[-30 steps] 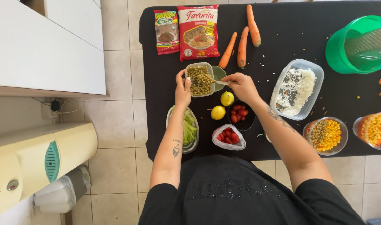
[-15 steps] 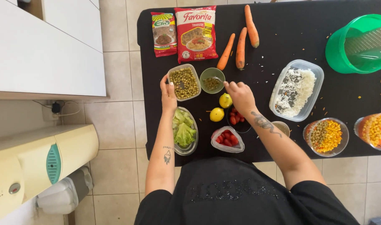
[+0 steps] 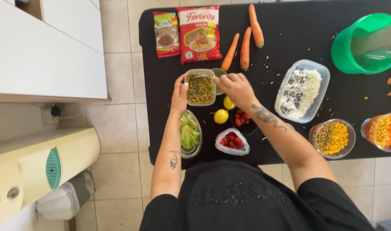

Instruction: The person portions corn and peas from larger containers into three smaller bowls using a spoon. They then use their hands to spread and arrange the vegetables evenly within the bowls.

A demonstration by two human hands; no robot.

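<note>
steadying the clear tub of peas (image 3: 200,89) at the black table's (image 3: 289,47) near-left with left hand (image 3: 179,95) gripping its side, right hand (image 3: 235,87) closed on the small green bowl (image 3: 219,77) beside it, likely mid-transfer, needing a careful tilt next.

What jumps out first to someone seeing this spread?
Both hands meet at a clear tub of green peas mid-table: the left hand holds its edge, the right hand reaches in beside it. Three carrots lie behind, and a bright green bucket sits far right.

Clear plastic tub (image 3: 200,88) (matt black tablecloth (image 3: 289,42))
</note>
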